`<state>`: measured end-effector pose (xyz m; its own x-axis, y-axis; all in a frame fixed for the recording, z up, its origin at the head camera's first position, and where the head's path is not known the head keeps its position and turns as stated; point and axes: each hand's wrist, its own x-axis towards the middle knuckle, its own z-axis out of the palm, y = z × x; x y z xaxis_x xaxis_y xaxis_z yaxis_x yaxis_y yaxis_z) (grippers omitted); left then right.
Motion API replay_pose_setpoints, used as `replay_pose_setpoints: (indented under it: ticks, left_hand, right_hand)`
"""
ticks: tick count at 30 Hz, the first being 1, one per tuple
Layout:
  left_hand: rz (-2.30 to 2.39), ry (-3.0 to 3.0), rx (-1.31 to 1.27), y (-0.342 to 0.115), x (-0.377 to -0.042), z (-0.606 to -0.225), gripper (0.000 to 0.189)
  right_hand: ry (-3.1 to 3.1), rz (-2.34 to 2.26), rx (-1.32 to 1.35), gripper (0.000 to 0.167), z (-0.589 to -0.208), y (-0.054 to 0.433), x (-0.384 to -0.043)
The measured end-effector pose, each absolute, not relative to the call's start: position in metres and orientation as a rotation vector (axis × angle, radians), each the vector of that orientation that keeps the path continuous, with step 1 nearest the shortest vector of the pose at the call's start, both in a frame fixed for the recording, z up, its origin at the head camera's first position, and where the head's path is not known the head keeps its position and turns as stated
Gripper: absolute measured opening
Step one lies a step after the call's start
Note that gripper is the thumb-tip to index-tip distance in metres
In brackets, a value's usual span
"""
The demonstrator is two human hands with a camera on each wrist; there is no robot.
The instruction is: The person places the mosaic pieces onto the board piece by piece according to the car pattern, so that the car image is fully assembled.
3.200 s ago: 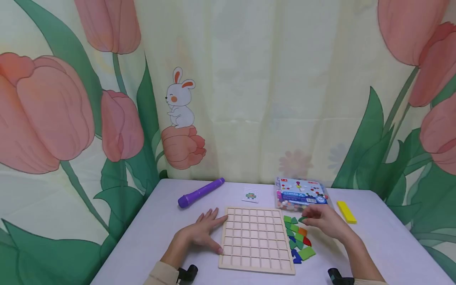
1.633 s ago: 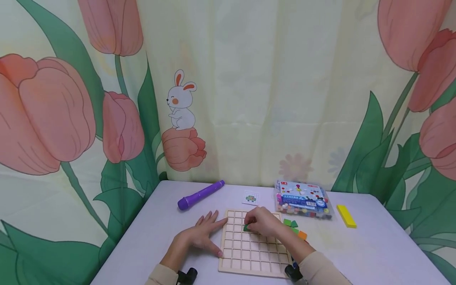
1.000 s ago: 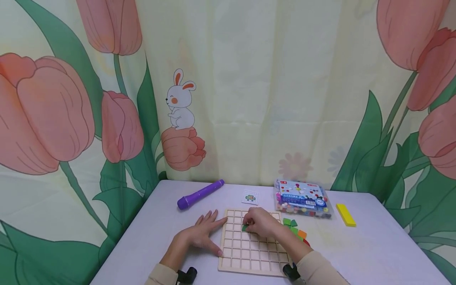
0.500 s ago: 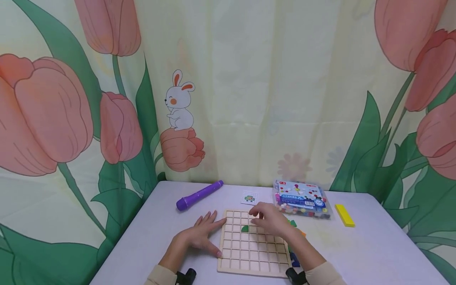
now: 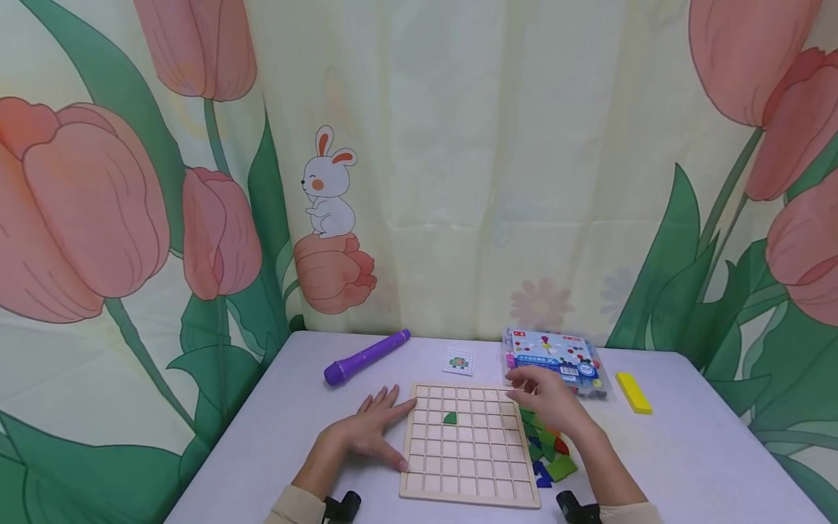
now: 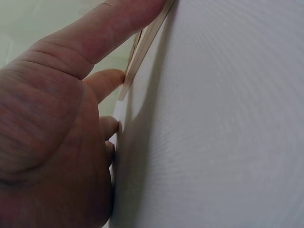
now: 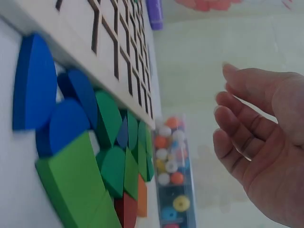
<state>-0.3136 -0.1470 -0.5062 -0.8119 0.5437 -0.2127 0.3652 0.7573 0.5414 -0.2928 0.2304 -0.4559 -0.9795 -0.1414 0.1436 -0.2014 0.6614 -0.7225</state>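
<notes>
A wooden grid board (image 5: 471, 445) lies on the white table, with one green quarter-round block (image 5: 450, 418) in a cell of its upper part. My left hand (image 5: 366, 431) rests beside the board, fingers spread, thumb and index finger touching its left edge. In the left wrist view the thumb (image 6: 109, 28) lies against the wooden rim. My right hand (image 5: 548, 399) is in the air by the board's upper right corner, fingers loosely bent and holding nothing. Below it lie several coloured blocks (image 7: 71, 175) in green, blue, red and orange, partly hidden by that hand in the head view.
A clear box of beads (image 5: 556, 360) with a printed label stands behind the right hand. Further right lies a yellow bar (image 5: 633, 393). A small pattern card (image 5: 458, 362) is behind the board, and a purple microphone (image 5: 366, 357) lies at the back left.
My right hand carried the green quarter-round block from the pile to the board, let go of it in a cell, then moved back right above the blocks. The left hand has stayed put.
</notes>
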Motion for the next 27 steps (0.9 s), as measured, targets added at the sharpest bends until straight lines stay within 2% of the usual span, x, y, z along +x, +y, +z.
replay_pose_setpoints:
  ticks: [8,19,27]
  left_hand:
    - [0.698,2.597,0.703,-0.148,-0.313,-0.505,0.116]
    - [0.705,2.601,0.715,-0.149,-0.315,-0.51,0.116]
    - [0.698,2.603,0.711,-0.148,-0.313,-0.507,0.117]
  right_hand:
    - [-2.822,1.274,0.178,0.029,-0.46,0.249,-0.297]
    - [-2.916,1.269,0.025,0.029,-0.484,0.254,-0.306]
    - [-2.974,1.201,0.035,0.024,-0.495,0.256,-0.31]
